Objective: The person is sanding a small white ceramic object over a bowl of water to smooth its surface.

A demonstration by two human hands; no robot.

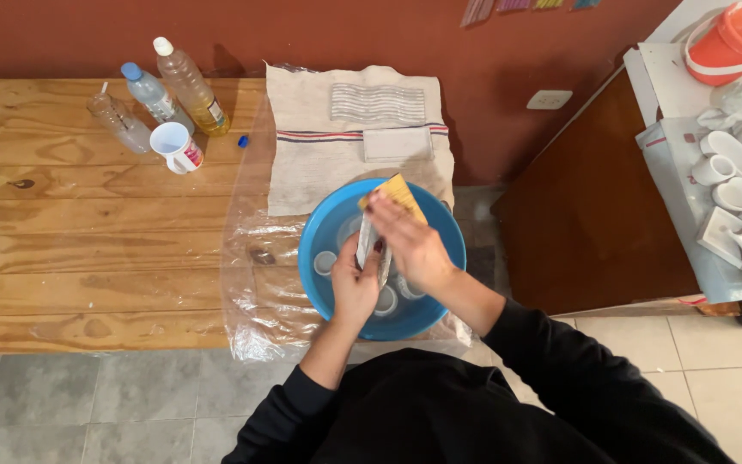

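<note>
Single head-worn view, looking steeply down, close over blue basin (pixel 319 232), wooden table (pixel 88 215)

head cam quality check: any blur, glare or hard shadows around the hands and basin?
Head view: even, soft light; the bottles cast only short shadows on the red wall. Mild glare on the clear plastic sheet beside the blue basin. The left hand and right hand are slightly soft, the yellow sponge too. White moulds at right look bright, near overexposed.

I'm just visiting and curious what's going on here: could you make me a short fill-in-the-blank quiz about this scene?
1. Both hands work over a round ____ basin.
2. The right hand rubs a yellow ____ on a pale piece held by the left hand.
3. Behind the white cup stand ____ bottles.

Missing words: blue; sponge; three
</note>
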